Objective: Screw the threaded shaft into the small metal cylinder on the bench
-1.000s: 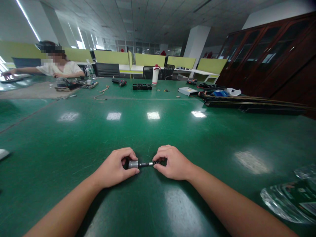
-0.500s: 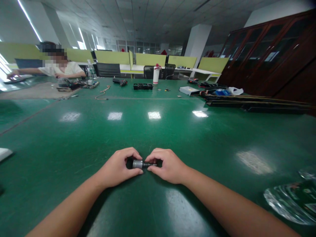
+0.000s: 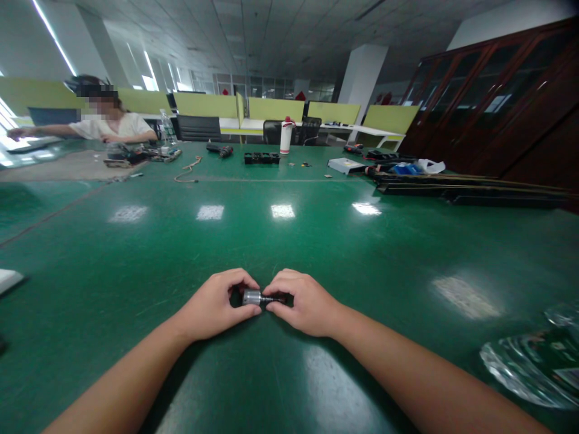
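Observation:
A small metal cylinder (image 3: 252, 298) with a thin dark shaft (image 3: 270, 299) lies sideways just above the green table, near the front middle. Around the cylinder's left part, my left hand (image 3: 221, 306) is closed, thumb below and fingers above. My right hand (image 3: 305, 303) pinches the shaft where it leaves the cylinder, and its fingertips nearly meet those of my left hand. The shaft's far end shows dark inside the curl of my right hand.
A clear plastic bottle (image 3: 534, 364) lies at the right edge. Across the green table (image 3: 289, 241) stand a white bottle (image 3: 285, 136), a black part (image 3: 262, 158), a drill (image 3: 219, 150) and a silver box (image 3: 346, 166). A person (image 3: 113, 123) sits at the far left.
My right hand has shifted slightly left along the shaft, toward the cylinder. My left hand has hardly moved. The person's outstretched hand at the far left has moved a little further left.

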A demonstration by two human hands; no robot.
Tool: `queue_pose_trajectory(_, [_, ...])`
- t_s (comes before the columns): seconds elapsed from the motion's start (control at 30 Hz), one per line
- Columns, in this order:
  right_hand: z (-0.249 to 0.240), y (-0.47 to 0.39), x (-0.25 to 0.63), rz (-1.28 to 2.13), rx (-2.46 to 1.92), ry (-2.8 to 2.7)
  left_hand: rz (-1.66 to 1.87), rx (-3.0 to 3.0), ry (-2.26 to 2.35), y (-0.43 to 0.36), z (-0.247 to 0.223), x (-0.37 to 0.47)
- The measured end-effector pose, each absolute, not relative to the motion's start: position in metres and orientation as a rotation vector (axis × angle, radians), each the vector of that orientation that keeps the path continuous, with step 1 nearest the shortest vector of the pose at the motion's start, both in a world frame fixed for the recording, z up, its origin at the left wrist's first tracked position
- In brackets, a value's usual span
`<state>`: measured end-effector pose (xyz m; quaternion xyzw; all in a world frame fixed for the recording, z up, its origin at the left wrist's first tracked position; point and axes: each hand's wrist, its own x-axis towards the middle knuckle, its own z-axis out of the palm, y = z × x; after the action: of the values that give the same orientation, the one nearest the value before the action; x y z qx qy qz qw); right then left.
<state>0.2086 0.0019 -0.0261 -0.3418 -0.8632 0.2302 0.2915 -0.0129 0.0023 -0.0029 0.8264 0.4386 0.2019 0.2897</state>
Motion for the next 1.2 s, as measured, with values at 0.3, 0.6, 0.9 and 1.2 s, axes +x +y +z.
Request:
queue_pose_trajectory(0.3, [-0.0263,0.0022,0.2082,0.585,-0.908,-2.335,0.58,2.261,1.157,0.0026,-0.0034,-0.0146])
queue_pose_trajectory(0.6, [-0.0245,0.002,0.2092,0.593,-0.918,-2.317,0.57,2.274,1.181,0.0025,-0.0044,-0.0147])
queue_pose_trajectory(0.9, [-0.022,0.0008,0.2119,0.572,-0.965,-2.322,0.565,2.276,1.199,0.0011,-0.0007,-0.0129])
queue_pose_trajectory(1.2, [-0.0237,0.0031,0.212,0.564,-1.019,-2.303,0.575,2.279,1.215,0.0015,-0.0037,-0.015])
